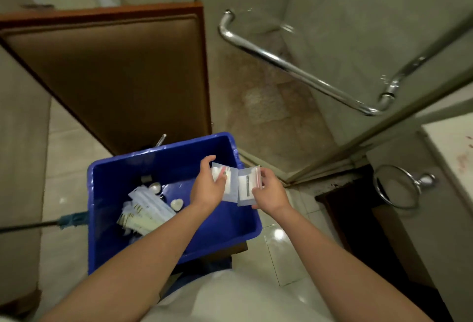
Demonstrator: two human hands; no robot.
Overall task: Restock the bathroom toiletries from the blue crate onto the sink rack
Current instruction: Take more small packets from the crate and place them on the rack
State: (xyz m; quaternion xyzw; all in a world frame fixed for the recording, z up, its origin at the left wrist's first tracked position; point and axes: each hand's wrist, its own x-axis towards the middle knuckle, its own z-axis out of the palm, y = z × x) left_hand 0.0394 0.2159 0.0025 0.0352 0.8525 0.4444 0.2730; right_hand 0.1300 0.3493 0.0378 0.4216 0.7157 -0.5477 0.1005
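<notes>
The blue crate (107,209) stands on the floor below me, its right side under my hands. Inside it lie several long white sachets (146,211) and small white round items (176,204). My left hand (207,188) holds a small clear plastic packet (229,188) over the crate's right part. My right hand (268,192) grips a second clear packet (245,187) with a red-striped edge, right beside the first. The two packets touch or overlap. No sink rack is in view.
A brown wooden door (122,73) stands open behind the crate. A glass shower door with a chrome handle (302,68) is at the right. A chrome towel ring (399,186) hangs on the counter side at far right. A mop handle (38,224) lies left.
</notes>
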